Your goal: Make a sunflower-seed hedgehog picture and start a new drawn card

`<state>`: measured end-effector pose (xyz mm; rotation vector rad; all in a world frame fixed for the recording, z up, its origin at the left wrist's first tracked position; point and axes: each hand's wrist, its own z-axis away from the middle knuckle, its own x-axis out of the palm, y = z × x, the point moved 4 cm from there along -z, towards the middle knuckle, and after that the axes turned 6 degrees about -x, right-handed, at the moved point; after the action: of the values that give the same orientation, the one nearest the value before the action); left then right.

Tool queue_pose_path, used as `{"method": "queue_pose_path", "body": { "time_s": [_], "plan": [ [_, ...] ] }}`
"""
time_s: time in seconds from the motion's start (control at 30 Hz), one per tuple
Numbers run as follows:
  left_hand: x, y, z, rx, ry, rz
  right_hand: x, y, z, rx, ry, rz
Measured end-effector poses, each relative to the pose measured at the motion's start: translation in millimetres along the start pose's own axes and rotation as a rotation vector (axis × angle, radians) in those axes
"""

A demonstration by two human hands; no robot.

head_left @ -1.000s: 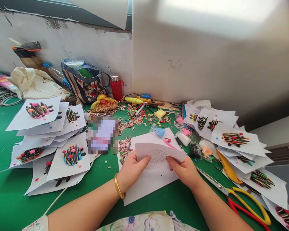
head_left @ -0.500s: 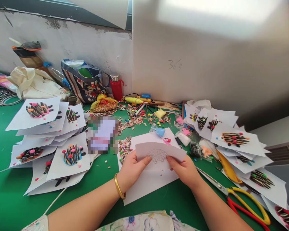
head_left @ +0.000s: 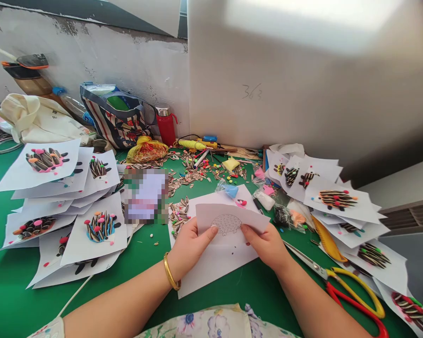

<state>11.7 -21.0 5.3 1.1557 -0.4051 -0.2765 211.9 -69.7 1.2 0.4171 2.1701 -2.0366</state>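
Observation:
Between my hands is a small white sheet of paper (head_left: 232, 213) with a hedgehog outline drawn on it. My left hand (head_left: 192, 246) pinches its left edge, thumb on top and fingers hidden behind. At the right edge my right hand (head_left: 268, 246) grips it the same way. Below lies a larger white sheet (head_left: 211, 277) on the green table, bearing sunflower seeds (head_left: 180, 218) at its left. A blue lump of clay in a clear bag (head_left: 229, 190) rests near its top edge.
Stacks of seed-decorated hedgehog cards (head_left: 107, 225) stand left, with more cards (head_left: 338, 197) right. Scissors (head_left: 333, 274) and a yellow comb-like tool (head_left: 327, 239) lie by my right forearm. Loose seeds (head_left: 188, 176), a red flask (head_left: 166, 126) and a striped bag (head_left: 116, 117) sit behind.
The whole view has shifted slightly, so things appear a little farther left. Both hands keep the same hold on the drawn sheet.

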Motion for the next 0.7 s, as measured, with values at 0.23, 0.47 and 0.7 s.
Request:
{"method": "queue_pose_path", "body": {
  "time_s": [0.23, 0.47, 0.7],
  "plan": [
    [1.2, 3.0, 2.1, 0.014, 0.005, 0.010, -0.3, -0.5, 0.4, 0.007, 0.010, 0.033],
    [-0.5, 0.2, -0.1, 0.008, -0.008, 0.027, 1.5, -2.5, 1.3, -0.014, -0.045, 0.025],
    [2.1, 0.9, 2.0, -0.038, -0.004, 0.055, 1.6, -0.6, 2.1, 0.002, -0.027, 0.032]
  ]
}}
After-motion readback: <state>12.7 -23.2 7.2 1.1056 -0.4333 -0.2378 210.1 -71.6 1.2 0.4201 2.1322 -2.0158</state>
